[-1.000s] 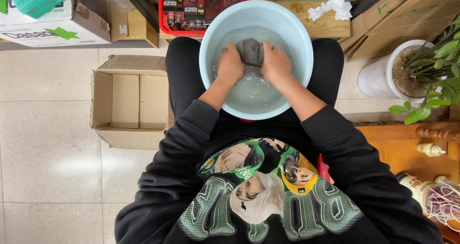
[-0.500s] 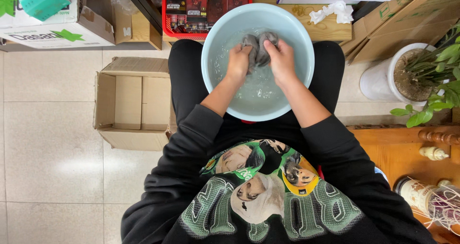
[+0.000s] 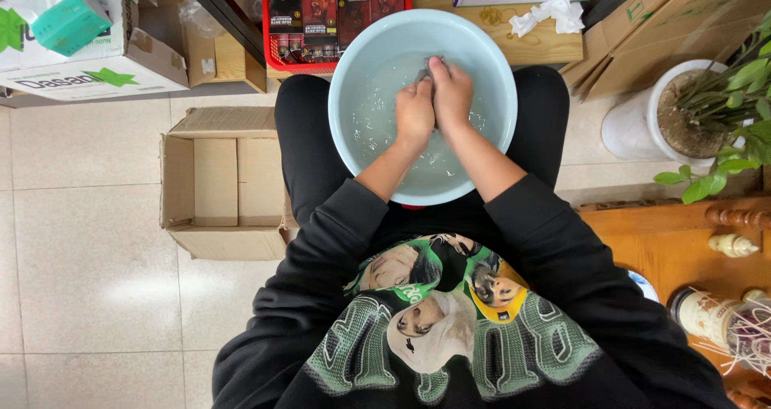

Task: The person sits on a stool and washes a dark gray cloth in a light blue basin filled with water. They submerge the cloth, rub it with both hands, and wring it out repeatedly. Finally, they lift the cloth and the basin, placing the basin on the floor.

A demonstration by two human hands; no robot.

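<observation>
Both hands in the pale blue basin [image 3: 353,148] of soapy water, held on the lap. Left hand [image 3: 414,113] and right hand [image 3: 451,93] pressed together at the bowl's 12 o'clock side, both clenched on a small grey cloth [image 3: 423,73], of which only a scrap shows above the knuckles. Half a second ago the cloth lay more exposed between the hands; now bunched tighter, consistent with scrubbing. Open cardboard box [image 3: 221,183] at 9 o'clock, potted plant [image 3: 691,112] at 3 o'clock

I see an open brown carton [image 3: 221,183] left, a white green-marked box [image 3: 96,52] far left, and dark packets in a red crate [image 3: 333,12] far.
</observation>
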